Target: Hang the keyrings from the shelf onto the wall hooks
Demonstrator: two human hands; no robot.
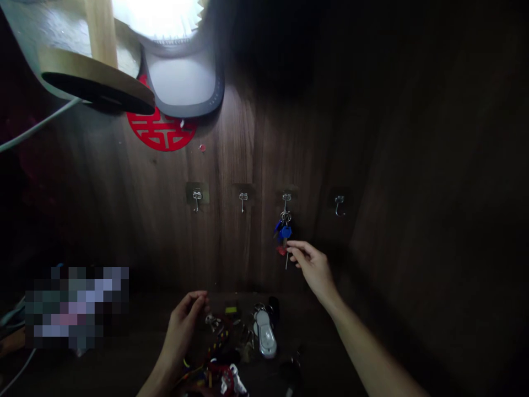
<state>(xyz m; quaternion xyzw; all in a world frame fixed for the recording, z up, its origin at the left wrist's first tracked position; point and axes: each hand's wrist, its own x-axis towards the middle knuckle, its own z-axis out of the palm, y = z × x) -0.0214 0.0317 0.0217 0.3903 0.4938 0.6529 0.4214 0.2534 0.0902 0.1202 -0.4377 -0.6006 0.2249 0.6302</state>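
Observation:
A bunch of keys with blue heads hangs by its rings from the third wall hook from the left. My right hand reaches up to its lower end, thumb and index finger pinched at a key beside a small red piece. Lower left, my left hand hovers over the table edge of a pile, its fingers curled together and nothing visible in them. Close below its fingertips lie small silver keys. A grey-white oval key fob with rings lies in the pile between my forearms.
Two hooks are left of the keys, one hook right. A bright lamp, its round wooden base, a grey cap-like object and a red paper-cut are above. Several colourful trinkets lie below.

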